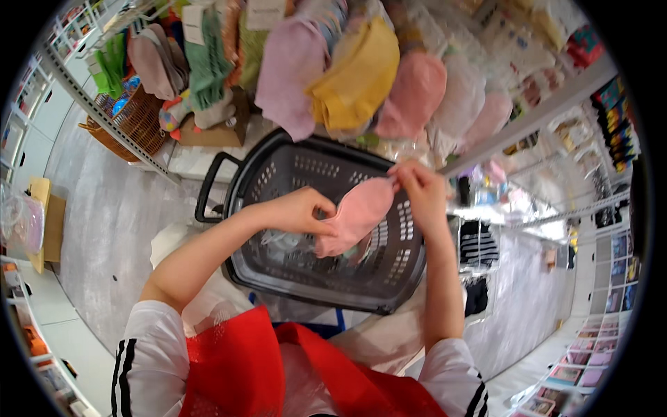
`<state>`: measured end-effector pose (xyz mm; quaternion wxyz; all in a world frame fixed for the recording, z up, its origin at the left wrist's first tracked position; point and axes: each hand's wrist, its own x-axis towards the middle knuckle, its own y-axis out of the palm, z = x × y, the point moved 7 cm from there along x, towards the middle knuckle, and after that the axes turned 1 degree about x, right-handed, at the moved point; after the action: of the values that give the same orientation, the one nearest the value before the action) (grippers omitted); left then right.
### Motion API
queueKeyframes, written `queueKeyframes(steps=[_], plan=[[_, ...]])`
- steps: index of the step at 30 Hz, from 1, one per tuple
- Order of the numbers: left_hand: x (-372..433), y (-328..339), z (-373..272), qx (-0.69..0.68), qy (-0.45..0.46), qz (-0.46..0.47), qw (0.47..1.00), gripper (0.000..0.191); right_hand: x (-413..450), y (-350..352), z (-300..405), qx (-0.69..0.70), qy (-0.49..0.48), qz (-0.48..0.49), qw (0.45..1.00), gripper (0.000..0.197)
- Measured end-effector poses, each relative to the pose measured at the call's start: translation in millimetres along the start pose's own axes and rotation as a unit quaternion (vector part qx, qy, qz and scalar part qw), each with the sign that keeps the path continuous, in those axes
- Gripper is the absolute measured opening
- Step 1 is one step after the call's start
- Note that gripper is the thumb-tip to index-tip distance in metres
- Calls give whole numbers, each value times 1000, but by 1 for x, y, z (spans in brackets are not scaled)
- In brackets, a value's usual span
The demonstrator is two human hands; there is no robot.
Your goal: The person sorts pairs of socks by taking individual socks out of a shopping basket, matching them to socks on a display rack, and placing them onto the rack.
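Note:
A pink sock point(363, 209) is stretched between my two hands, above a black plastic shopping basket point(318, 299) with perforated walls. My left hand point(307, 212) pinches the sock near its lower left part between thumb and fingers. At the sock's upper right end, my right hand point(417, 185) grips the tip with bent fingers. Clear plastic packaging point(284, 241) lies inside the basket, partly hidden by my left hand and the sock. Beyond the basket hang lilac socks point(292, 73), yellow socks point(359, 73) and pink socks point(414, 96).
The basket's handle point(206, 187) sticks out at the left. A white metal shelf post point(109, 114) and a wicker basket point(138, 120) stand at the upper left, near a cardboard box point(221, 133). Racks with striped textiles point(478, 245) are at the right.

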<state>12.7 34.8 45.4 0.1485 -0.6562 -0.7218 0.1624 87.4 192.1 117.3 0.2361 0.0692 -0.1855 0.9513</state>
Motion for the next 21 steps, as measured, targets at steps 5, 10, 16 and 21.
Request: queueKeyframes(steps=[5,10,16,21], plan=[[-41,-57,-5,-101,-12,-131,986,16,23,70,108,23,-111,60,992,9],[-56,-97,-15,-239,47,-277,929,25,80,95,198,-271,-361,-112,885,12],[-55,-137,-11,-279,113,-394,868,18,140,82,198,-183,-250,-175,935,13],[-61,-151,-14,-301,71,-427,849,19,169,81,194,-181,-216,-203,938,12]])
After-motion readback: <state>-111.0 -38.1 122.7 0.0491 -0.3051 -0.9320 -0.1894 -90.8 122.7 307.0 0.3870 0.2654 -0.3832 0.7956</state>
